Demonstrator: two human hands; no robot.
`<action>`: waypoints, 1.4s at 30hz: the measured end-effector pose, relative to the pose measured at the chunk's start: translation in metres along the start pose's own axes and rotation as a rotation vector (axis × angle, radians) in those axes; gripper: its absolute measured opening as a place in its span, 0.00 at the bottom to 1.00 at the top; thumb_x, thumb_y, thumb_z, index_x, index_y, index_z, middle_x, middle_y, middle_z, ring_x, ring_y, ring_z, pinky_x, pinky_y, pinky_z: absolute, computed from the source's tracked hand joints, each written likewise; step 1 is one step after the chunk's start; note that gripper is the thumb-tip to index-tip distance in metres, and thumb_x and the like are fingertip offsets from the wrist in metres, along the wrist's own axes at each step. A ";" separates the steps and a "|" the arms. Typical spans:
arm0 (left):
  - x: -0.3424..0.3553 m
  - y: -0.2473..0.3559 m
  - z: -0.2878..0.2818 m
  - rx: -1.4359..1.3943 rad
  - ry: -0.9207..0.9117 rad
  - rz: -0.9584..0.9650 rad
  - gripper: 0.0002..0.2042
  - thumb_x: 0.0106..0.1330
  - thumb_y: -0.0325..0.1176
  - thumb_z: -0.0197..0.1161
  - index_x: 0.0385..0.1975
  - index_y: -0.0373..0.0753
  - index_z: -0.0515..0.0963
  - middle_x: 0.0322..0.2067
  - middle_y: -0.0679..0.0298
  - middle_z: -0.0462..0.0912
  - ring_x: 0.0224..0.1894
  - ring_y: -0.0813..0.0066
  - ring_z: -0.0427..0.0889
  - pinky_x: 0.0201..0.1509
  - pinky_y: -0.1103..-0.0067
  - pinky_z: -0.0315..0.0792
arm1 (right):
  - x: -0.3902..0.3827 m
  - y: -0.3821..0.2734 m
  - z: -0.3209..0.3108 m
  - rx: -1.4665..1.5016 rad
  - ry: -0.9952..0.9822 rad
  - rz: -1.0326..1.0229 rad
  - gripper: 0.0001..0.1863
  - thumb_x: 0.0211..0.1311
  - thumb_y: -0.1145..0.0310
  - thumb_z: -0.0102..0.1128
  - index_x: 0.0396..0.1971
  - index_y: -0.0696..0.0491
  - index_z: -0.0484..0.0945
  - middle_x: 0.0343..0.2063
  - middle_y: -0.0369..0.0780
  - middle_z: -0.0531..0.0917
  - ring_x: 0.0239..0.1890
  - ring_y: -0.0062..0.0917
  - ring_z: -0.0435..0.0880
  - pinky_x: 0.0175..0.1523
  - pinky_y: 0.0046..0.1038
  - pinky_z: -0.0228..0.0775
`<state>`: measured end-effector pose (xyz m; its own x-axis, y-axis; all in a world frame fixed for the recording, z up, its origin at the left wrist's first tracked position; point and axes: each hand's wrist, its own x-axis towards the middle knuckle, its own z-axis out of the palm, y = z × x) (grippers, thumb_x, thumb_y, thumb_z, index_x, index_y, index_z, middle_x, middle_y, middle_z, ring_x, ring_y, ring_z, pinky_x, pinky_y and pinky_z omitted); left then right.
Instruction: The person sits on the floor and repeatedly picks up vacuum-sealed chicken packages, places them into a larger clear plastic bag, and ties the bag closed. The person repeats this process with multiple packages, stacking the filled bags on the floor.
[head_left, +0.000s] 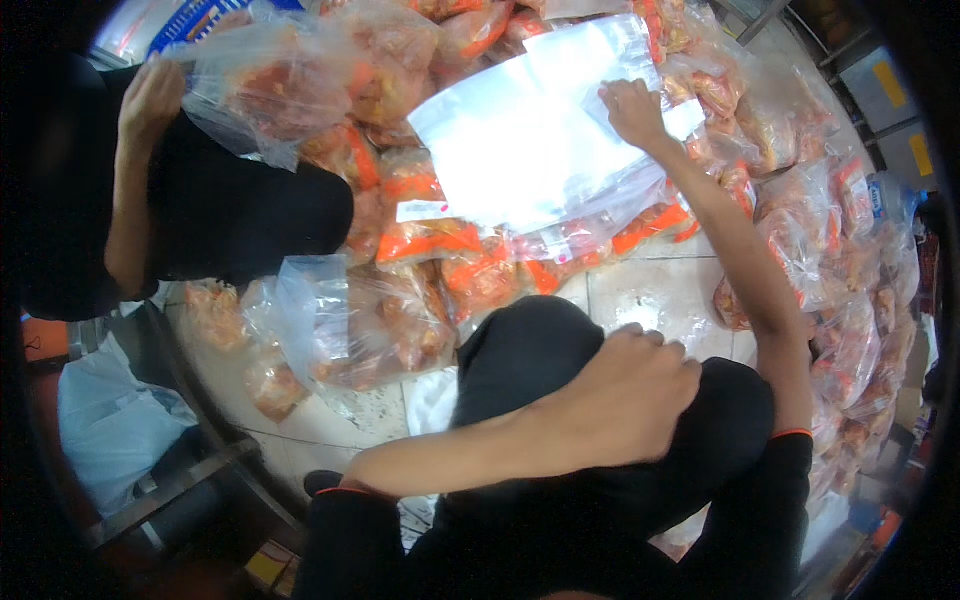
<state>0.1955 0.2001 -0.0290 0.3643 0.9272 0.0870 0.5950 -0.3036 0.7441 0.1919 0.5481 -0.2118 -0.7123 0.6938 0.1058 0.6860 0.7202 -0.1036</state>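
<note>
My right hand point(633, 112) reaches far ahead, its fingers bent and closed on the edge of a stack of flat, whitish plastic bags point(510, 140). The stack lies over bags of raw, orange-red meat point(405, 220) with orange bands, and glare whitens much of it. My left hand point(635, 390) is closed in a fist above my knees, back of the hand up. Its palm side is hidden, so I cannot see whether anything is in it. Just beyond my left knee rests a clear bag of meat point(390, 320) with a pale label.
A co-worker's hand point(155, 95) grips a clear meat bag point(275, 90) at the left. More bagged meat point(850, 330) is heaped along the right. Tiled floor point(650, 295) shows between the piles. A white sack point(120, 425) and a metal rail point(175, 490) stand at lower left.
</note>
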 end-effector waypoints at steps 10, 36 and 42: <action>0.008 -0.021 -0.014 -0.297 0.428 -0.284 0.05 0.63 0.26 0.63 0.36 0.34 0.80 0.32 0.59 0.84 0.33 0.71 0.82 0.40 0.75 0.75 | 0.014 0.039 -0.132 0.398 0.390 -0.210 0.17 0.64 0.58 0.62 0.34 0.59 0.84 0.27 0.43 0.83 0.32 0.33 0.82 0.40 0.36 0.71; 0.086 -0.025 -0.113 -0.598 0.666 -0.435 0.16 0.72 0.40 0.56 0.34 0.33 0.84 0.26 0.69 0.82 0.17 0.89 0.70 0.21 0.87 0.61 | -0.178 0.014 -0.269 0.717 0.579 -0.098 0.14 0.58 0.62 0.71 0.35 0.55 0.78 0.29 0.33 0.76 0.34 0.17 0.72 0.40 0.22 0.65; 0.066 -0.016 -0.125 -0.704 0.821 -0.554 0.16 0.65 0.38 0.64 0.47 0.34 0.79 0.44 0.58 0.82 0.48 0.73 0.80 0.54 0.78 0.73 | -0.155 0.007 -0.269 0.686 -0.157 0.250 0.16 0.65 0.58 0.64 0.31 0.58 0.77 0.28 0.35 0.77 0.34 0.16 0.73 0.37 0.21 0.64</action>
<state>0.1208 0.2932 0.0475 -0.5301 0.8339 -0.1534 -0.0858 0.1272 0.9882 0.3466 0.4460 0.0377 -0.5955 0.7912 -0.1390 0.6205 0.3431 -0.7051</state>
